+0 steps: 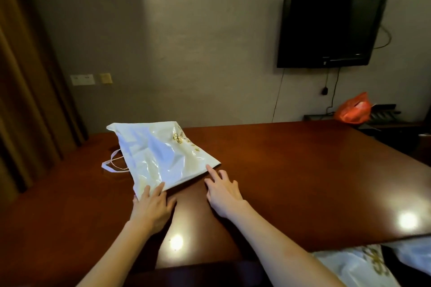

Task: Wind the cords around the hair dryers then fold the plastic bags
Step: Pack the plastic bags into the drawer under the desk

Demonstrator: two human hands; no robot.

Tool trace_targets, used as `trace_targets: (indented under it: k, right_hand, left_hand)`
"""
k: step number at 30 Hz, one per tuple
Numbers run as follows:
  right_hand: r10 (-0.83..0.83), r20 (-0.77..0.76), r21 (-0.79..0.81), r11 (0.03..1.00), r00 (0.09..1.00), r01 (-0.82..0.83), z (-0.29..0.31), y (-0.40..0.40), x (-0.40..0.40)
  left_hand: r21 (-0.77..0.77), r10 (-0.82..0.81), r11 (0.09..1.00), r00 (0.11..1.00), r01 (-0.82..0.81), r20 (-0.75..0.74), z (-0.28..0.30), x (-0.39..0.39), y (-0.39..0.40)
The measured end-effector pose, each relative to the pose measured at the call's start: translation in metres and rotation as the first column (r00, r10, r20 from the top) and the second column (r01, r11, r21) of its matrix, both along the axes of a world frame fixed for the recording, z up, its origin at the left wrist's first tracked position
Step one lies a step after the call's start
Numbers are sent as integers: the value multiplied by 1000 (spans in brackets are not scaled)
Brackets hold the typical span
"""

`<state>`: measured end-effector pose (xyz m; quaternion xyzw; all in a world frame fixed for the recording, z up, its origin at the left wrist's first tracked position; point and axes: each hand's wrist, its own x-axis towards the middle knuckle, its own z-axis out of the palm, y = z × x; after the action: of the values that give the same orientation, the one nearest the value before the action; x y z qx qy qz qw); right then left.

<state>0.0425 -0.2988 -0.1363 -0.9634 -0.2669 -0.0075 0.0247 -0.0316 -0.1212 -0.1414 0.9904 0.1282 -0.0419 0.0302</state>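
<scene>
A white plastic bag (161, 154) with gold print lies flat on the dark wooden table (291, 170), its handles sticking out to the left. My left hand (152, 207) rests with straight fingers on the bag's near corner. My right hand (222, 190) lies on the table just right of the bag's near edge, its index finger touching the bag's right corner. No hair dryer is in view.
Another white bag with gold print (356, 265) lies below the table's near right edge. An orange plastic bag (354, 109) sits on a low stand behind the table. A black TV (328, 28) hangs on the wall. Brown curtains (25, 91) hang at the left.
</scene>
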Motion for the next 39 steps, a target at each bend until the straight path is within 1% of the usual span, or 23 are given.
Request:
trace_targets:
  k: [4, 6, 8, 10, 13, 16, 17, 18, 19, 20, 21, 22, 23, 24, 26, 27, 28, 29, 31, 33, 34, 37, 39]
  right_hand:
    - [80, 5, -106, 991, 997, -79, -2, -3, 1]
    - [108, 26, -120, 987, 994, -104, 1, -6, -2]
    - [157, 111, -89, 985, 981, -148, 5, -8, -12]
    - [242, 223, -94, 969, 944, -226, 10, -9, -28]
    - [311, 246, -130, 949, 918, -286, 19, -14, -57]
    - [327, 197, -128, 943, 924, -306, 32, -20, -91]
    - [329, 168, -112, 943, 929, -314, 36, -21, -102]
    - [327, 132, -93, 944, 936, -317, 41, -23, -113]
    - [320, 81, -79, 946, 944, -314, 47, -25, -122]
    - [304, -10, -59, 951, 953, -304, 54, -27, -128]
    - [284, -143, -12, 957, 948, -288, 61, -30, -131]
    - [257, -314, 54, 966, 914, -253, 67, -32, -128]
    - [230, -446, 131, 973, 865, -191, 72, -35, -123]
    - [203, -473, 210, 971, 857, -114, 74, -36, -115]
    - [79, -341, 345, 937, 937, 47, 74, -38, -94]
    - [4, -319, 397, 909, 948, 130, 69, -37, -83]
    - [-46, -384, 441, 868, 922, 227, 64, -36, -74]
    - [-74, -499, 470, 814, 863, 341, 58, -35, -67]
    - [-47, -687, 530, 650, 725, 544, 47, -30, -53]
    - [36, -769, 574, 476, 638, 666, 39, -23, -37]
    - [72, -791, 576, 422, 607, 700, 36, -20, -29]
    - [269, -824, 565, 335, 498, 754, 37, -7, -13]
    - [312, -828, 555, 344, 466, 757, 37, 4, -7]
  left_hand:
    - [40, -67, 997, 998, 67, 0, 4, -23, -1]
    - [72, -101, 992, 994, 103, -29, 6, -39, -2]
    - [97, -123, 987, 990, 129, -65, 10, -55, 0]
    - [95, -136, 985, 987, 144, -91, 17, -71, 4]
    - [33, -109, 993, 991, 112, -71, 32, -94, 6]
    - [17, -34, 999, 999, 34, -24, 48, -112, -2]
    - [-13, -7, 1000, 1000, 7, -18, 55, -118, -5]
    - [-67, 4, 998, 999, -7, -45, 61, -122, -4]
    - [-133, 6, 991, 992, -23, -124, 68, -126, -1]
    - [-217, -3, 975, 972, -49, -236, 77, -128, 2]
    - [-289, -5, 953, 944, -96, -329, 85, -128, 6]
    - [-336, 9, 931, 927, -145, -375, 93, -126, 10]
    - [-351, 43, 919, 933, -177, -358, 99, -122, 12]
    - [-327, 93, 927, 957, -184, -276, 103, -116, 13]
    - [-229, 164, 960, 986, -164, -19, 102, -99, 13]
    - [-246, 170, 958, 982, -147, 78, 99, -91, 9]
    - [-311, 166, 943, 977, -116, 137, 94, -84, 5]
    - [-379, 156, 921, 975, -88, 155, 88, -77, 1]
    - [-415, 133, 908, 981, -64, 141, 72, -60, -6]
    - [-401, 134, 912, 988, -91, 80, 49, -40, -5]
    - [-394, 120, 915, 991, -89, 55, 37, -32, -2]
    - [-432, 108, 897, 994, -91, 14, 21, -28, -2]
    - [-438, 117, 894, 993, -97, 18, 20, -32, -5]
